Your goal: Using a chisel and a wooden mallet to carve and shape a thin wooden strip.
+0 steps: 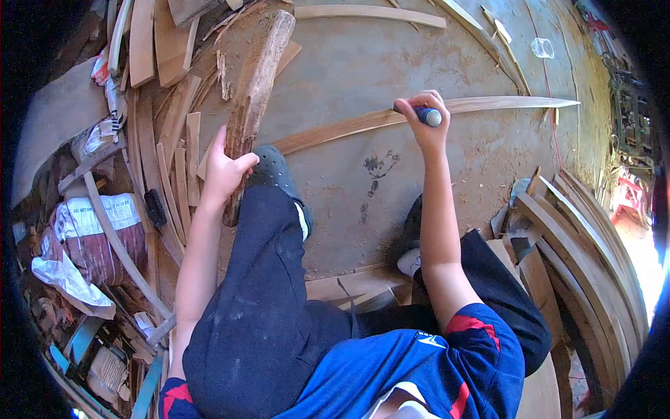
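Observation:
My left hand (227, 171) is closed around the lower part of a long, rough, weathered piece of wood (259, 77), which slants up and away beside my foot. In my right hand (426, 126) is a tool with a dark blue handle and a grey rounded end (431, 116). Its working end is hidden, so its kind does not show. That fist is over a long, curved wooden strip (342, 130) lying on the floor, pointed at its right end. My left foot, in a grey clog (273, 171), is at the strip's near left end.
Curved boards (579, 258) are stacked at my right. Offcuts and planks (183, 133) crowd the left, beside a maroon and white sack (101, 241). More strips (370, 14) and a clear plastic cup (541, 47) lie on the far floor (335, 63).

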A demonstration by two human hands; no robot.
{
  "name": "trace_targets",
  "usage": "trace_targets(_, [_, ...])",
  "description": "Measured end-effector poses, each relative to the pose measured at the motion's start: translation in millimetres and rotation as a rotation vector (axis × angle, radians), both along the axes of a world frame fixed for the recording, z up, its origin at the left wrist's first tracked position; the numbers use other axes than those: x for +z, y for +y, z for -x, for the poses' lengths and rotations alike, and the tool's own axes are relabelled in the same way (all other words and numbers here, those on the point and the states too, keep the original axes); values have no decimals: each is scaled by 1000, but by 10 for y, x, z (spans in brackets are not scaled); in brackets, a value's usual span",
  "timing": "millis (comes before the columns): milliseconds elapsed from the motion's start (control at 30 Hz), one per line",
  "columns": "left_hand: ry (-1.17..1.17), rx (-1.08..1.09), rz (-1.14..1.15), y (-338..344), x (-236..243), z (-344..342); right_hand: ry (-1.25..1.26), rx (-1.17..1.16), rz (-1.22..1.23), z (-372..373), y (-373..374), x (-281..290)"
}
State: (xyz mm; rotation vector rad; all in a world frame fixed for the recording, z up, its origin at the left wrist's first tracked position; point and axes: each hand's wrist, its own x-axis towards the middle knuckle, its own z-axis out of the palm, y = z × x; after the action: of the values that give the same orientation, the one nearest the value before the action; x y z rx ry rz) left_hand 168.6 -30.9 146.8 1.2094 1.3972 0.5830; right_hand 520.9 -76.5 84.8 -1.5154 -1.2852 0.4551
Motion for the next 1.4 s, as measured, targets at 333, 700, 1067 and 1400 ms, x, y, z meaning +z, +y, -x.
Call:
trace_targets(333, [11, -12, 15, 10, -45, 31, 478, 54, 73, 74, 64, -29])
trace_targets(700, [62, -11, 12, 7, -47, 17, 331, 115, 112, 98, 102, -149])
trace_targets(1067, [56, -60, 22, 16, -51, 44, 493, 148, 165, 53, 56, -118])
trace_targets(1400, [63, -61, -6, 12, -21, 22, 507, 104, 193, 132, 170, -133])
